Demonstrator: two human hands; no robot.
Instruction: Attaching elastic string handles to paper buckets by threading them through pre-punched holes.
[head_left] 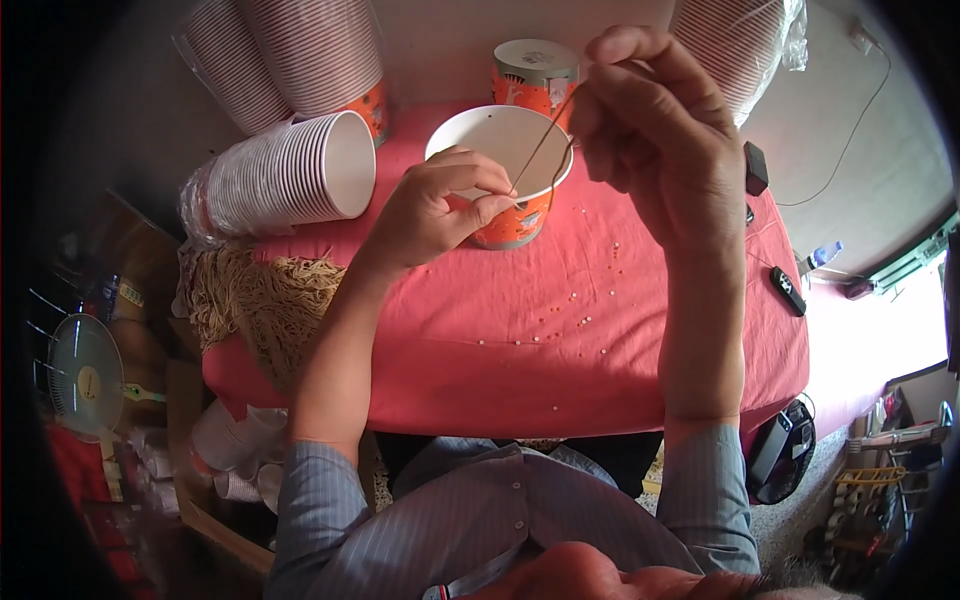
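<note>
A paper bucket, white inside with an orange printed outside, stands upright on the pink cloth in front of me. My left hand is at its near rim, thumb and forefinger pinched on a thin tan cord. From there the cord runs up to the right, to my raised right hand, whose fingers are closed on it. A second strand hangs down from the right fingers toward the bucket's right side. Whether the cord passes through the bucket's wall is hidden by my left fingertips.
A bundle of tan cords hangs over the table's left edge. A wrapped stack of paper buckets lies behind it; other stacks stand at the back. Behind the bucket sits an upside-down orange one. Small white and orange beads dot the pink cloth.
</note>
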